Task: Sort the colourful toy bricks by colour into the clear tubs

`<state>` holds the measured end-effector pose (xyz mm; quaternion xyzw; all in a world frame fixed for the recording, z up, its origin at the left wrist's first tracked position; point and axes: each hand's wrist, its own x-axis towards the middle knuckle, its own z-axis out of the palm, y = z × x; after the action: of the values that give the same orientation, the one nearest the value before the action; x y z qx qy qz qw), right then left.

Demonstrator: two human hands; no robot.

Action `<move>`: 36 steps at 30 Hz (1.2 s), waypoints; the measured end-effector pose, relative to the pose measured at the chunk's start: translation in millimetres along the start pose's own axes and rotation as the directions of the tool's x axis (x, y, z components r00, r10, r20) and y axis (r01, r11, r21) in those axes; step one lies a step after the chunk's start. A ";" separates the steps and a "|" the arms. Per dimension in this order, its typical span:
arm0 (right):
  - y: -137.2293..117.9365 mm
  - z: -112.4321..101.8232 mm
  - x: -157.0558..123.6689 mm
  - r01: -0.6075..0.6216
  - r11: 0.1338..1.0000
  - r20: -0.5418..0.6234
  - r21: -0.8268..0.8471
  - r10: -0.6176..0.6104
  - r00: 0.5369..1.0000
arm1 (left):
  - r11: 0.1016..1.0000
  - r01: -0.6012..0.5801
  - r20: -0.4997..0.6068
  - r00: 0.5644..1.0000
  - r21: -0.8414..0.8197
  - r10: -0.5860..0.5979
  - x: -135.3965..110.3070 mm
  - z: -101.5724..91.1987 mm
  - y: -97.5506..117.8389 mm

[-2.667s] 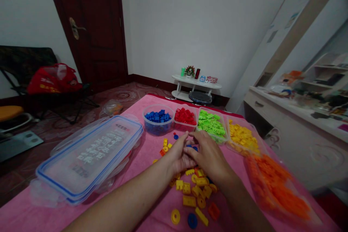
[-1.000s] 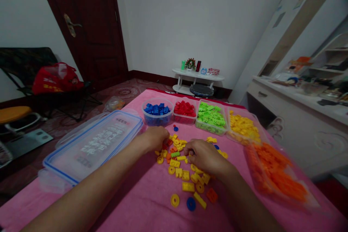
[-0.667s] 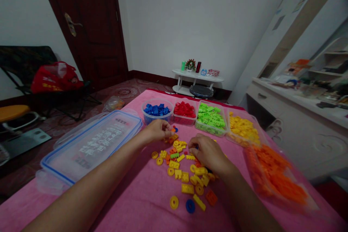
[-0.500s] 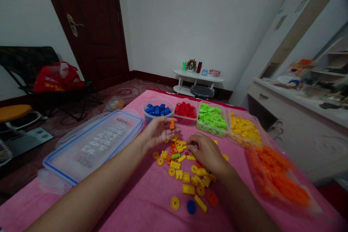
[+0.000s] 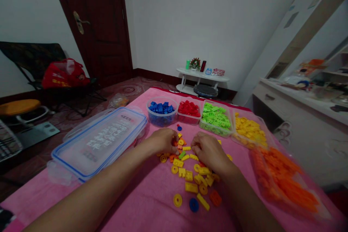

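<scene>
A loose pile of small plastic bricks point(image 5: 190, 174), mostly yellow with some orange, red, green and blue, lies on the pink cloth point(image 5: 141, 203). My left hand point(image 5: 161, 141) rests palm down at the pile's far left edge, fingers curled over small orange pieces. My right hand point(image 5: 208, 150) sits beside it on the pile, fingers bent and pinched together; what they hold is hidden. Behind the hands stand tubs of blue bricks point(image 5: 162, 110), red bricks point(image 5: 189, 110), green bricks point(image 5: 216, 117) and yellow bricks point(image 5: 248, 128).
A clear lidded box with a blue rim point(image 5: 100, 143) lies to the left. A clear tray of orange bricks point(image 5: 285, 185) lies at the right. A white dresser point(image 5: 299, 123) stands to the right, a folding chair with a red bag point(image 5: 63, 74) to the left.
My left hand, raised palm up with an orange piece half a second ago, has turned over and come down onto the pile. My right hand stays on the pile. The view has shifted slightly.
</scene>
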<state>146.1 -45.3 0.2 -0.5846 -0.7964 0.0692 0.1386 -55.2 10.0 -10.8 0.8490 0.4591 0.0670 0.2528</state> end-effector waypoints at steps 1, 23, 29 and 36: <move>-3.1 0.5 1.0 0.021 1.000 -0.015 0.010 -0.021 1.000 | 0.999 -0.013 -0.011 1.000 0.037 0.013 -1.4 0.4 1.8; -10.8 32.0 15.6 0.048 0.992 -0.103 0.116 -0.036 0.994 | 0.969 0.000 -0.013 1.000 0.246 0.003 -10.7 -1.5 30.0; -1.5 28.3 19.3 -0.097 0.732 -0.140 0.674 0.255 0.957 | 0.998 -0.060 0.011 0.998 0.002 0.060 -2.7 -2.8 10.5; -15.3 12.7 11.8 -0.177 0.341 0.122 0.923 0.178 0.976 | 0.989 -0.125 0.296 0.944 -0.079 0.144 -13.3 -29.3 1.5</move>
<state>125.1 -38.1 -6.0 -0.4870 -0.5497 0.5205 0.4357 -71.8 9.2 16.8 0.8707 0.3541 -0.0325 0.3398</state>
